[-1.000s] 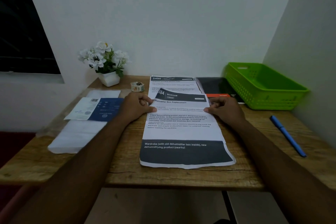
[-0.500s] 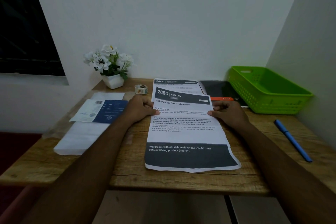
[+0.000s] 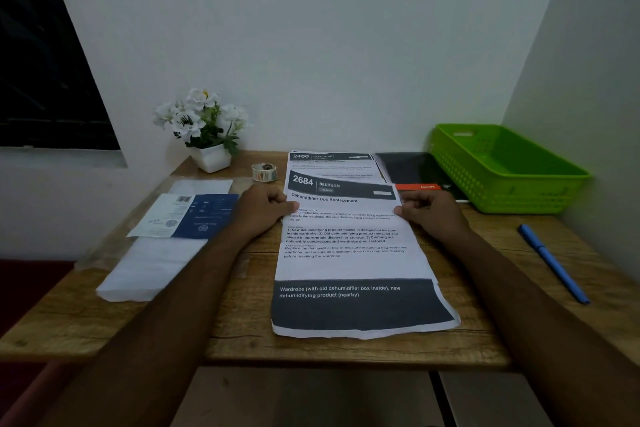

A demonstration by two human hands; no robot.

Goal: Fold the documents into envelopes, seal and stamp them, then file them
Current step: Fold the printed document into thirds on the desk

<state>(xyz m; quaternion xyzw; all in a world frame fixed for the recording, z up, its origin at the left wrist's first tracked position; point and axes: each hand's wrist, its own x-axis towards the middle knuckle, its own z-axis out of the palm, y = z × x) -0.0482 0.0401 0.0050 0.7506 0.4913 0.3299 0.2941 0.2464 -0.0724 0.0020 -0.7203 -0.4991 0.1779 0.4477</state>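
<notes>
- I am pinching the document point(image 3: 346, 253) at both side edges: my left hand point(image 3: 263, 212) is gripping its left edge with the thumb on top, and my right hand point(image 3: 433, 215) is gripping its right edge the same way.
- Its dark header is reading "2684 BEDROOM", with "Dehumidifier Box Replacement" below; the dark band at the bottom is reading "Wardrobe (with old dehumidifier box inside), new dehumidifying product (nearby)".
- It is lying lengthwise on the wooden table point(image 3: 242, 340), overlapping a second sheet point(image 3: 329, 160) headed "2400".
- A second ago the top was curling toward me and hiding the "2"; now it is lying flatter and the whole number is showing. My hands are staying at the same edges.
- The document's near edge is sitting just short of the table's front edge, and its near right corner is rippling.
- Bare wood is lying open between the document and the blue pen point(image 3: 552, 264) on my right.
- On my left, near the document, a white envelope pack point(image 3: 152, 270) is carrying a blue-and-white label point(image 3: 194, 215); its print is too small to read.
- A green basket point(image 3: 502, 167) is sitting at the far right corner.
</notes>
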